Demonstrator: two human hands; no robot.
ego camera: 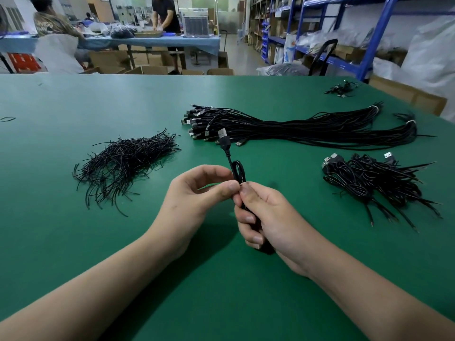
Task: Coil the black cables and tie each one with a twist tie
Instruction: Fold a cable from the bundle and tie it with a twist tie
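Hands together above green table point(73, 242). My right hand point(268, 217) fisted round coiled cable point(238, 172), USB plug point(222, 137) poking up. My left hand point(194, 200) pinching coil top, thumb and forefinger. Can't tell if tie on yet. Looks like tying step: keep right grip tight so loops don't spring, wrap mid-coil, twist snug. Twist ties pile point(123, 166) left, uncoiled cables point(295, 126) behind, done coils point(369, 183) right.

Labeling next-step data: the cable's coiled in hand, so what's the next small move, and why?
Probably the left hand, which pinches the coil's top, fetches a tie from the twist tie pile: the right hand grips the coiled cable, and no tie shows on it.
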